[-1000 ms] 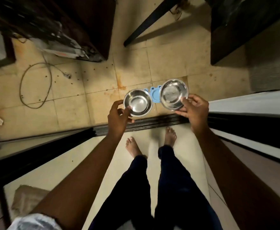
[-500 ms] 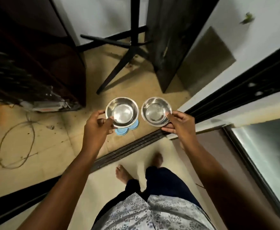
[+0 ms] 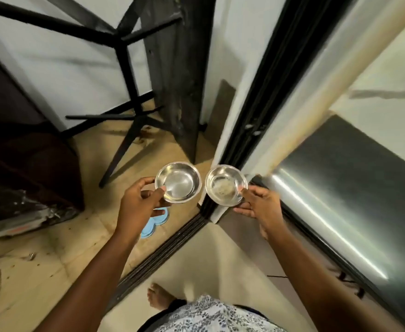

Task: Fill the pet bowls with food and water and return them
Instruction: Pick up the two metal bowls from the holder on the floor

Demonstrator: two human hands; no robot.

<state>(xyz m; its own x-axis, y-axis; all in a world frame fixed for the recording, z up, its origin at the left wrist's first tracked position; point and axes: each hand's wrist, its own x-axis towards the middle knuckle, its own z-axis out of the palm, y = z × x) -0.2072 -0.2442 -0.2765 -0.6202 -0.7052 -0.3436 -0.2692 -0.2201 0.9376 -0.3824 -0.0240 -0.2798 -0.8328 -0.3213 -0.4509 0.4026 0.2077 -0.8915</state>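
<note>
I see the tiled floor (image 3: pixel 41 271) below, then a black stand (image 3: pixel 129 130) and the blue feeder mat (image 3: pixel 152 226) lying on the tiles. My left hand (image 3: pixel 136 207) pinches the left steel bowl (image 3: pixel 178 182) by its rim; my right hand (image 3: pixel 261 204) grips the right steel bowl (image 3: pixel 225 185) likewise. Both bowls are held in the air, side by side, apart. I can read no writing anywhere.

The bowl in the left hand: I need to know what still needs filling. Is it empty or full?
Empty. The bowl in the left hand shows only bare, shiny metal inside, with no food or water visible; the left hand pinches its rim.
</note>
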